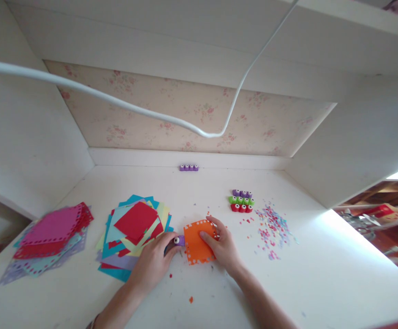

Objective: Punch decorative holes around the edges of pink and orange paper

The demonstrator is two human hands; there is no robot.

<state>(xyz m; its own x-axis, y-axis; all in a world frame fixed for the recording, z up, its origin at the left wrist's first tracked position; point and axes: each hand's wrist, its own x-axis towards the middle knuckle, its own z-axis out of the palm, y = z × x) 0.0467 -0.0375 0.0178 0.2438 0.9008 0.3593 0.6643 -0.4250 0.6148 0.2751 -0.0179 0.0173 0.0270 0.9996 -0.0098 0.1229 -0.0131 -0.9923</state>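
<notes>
My left hand point(158, 256) is closed around a small purple craft punch point(179, 240), which meets the left edge of an orange paper square point(197, 242). Small cut-outs run along the edges of that square. On its right side my right hand point(222, 244) grips the paper, thumb on top and the other fingers mostly behind it. To the left lies a pile of uncut coloured paper point(133, 224), partly behind my left hand. A stack of edge-punched sheets point(53, 233) rests farther left.
Rows of purple, green and red punches point(241, 201) stand right of the paper, beside scattered paper bits point(274, 228). More purple punches point(188, 167) line the back edge. A white cable point(133, 107) hangs across the view above the white table point(199, 187).
</notes>
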